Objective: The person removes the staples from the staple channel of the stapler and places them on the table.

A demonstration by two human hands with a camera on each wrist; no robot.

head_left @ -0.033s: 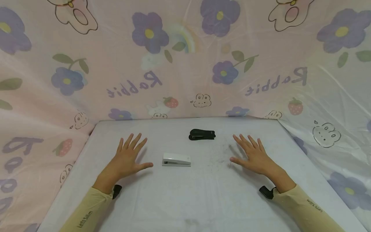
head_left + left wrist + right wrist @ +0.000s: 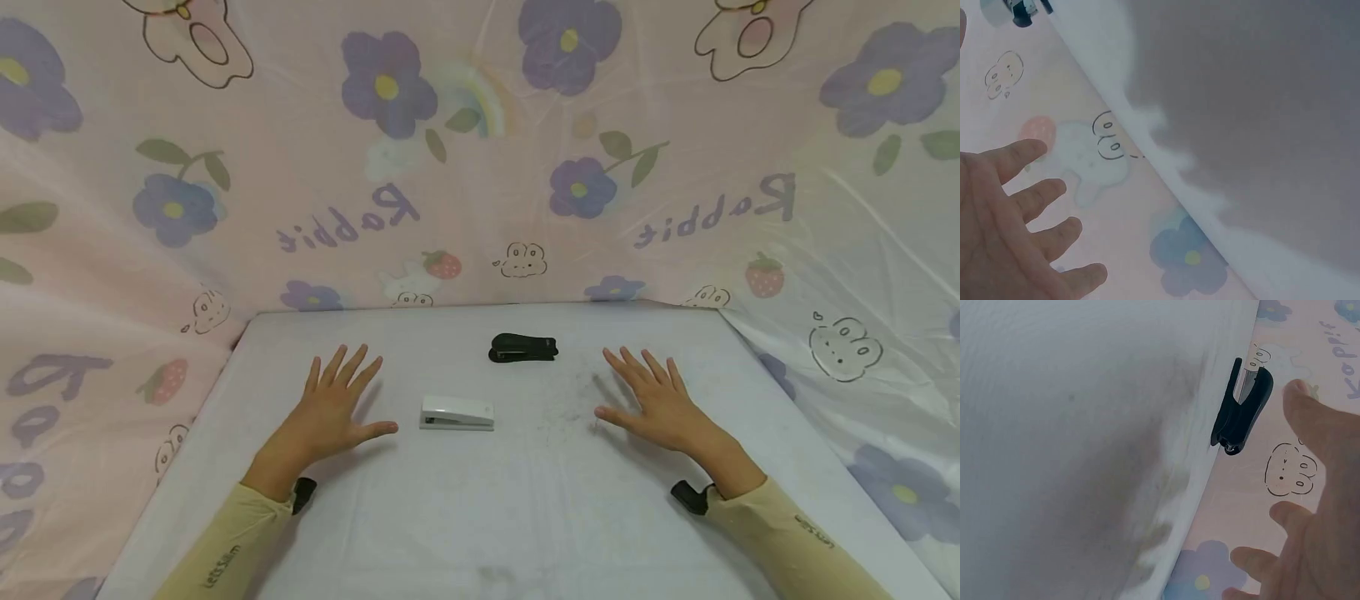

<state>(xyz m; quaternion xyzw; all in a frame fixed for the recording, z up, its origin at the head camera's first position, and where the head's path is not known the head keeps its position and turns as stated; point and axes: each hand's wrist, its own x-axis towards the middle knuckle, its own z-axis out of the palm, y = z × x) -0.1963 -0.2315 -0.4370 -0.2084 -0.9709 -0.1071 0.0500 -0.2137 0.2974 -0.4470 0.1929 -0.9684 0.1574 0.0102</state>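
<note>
A white stapler lies near the middle of the white table, its narrow gap facing the near side. Farther back and a little to the right lies a black stapler, also seen in the right wrist view. My left hand is spread with straight fingers, left of the white stapler, its thumb pointing toward it. On the other side my right hand is spread likewise, to the right of both staplers. Neither hand holds anything, and both cast shadows on the tabletop.
The white table ends at a patterned cloth with flowers and rabbits, which hangs behind it and along both sides. Grey smudges mark the tabletop left of the right hand. A black wrist device shows below the right wrist.
</note>
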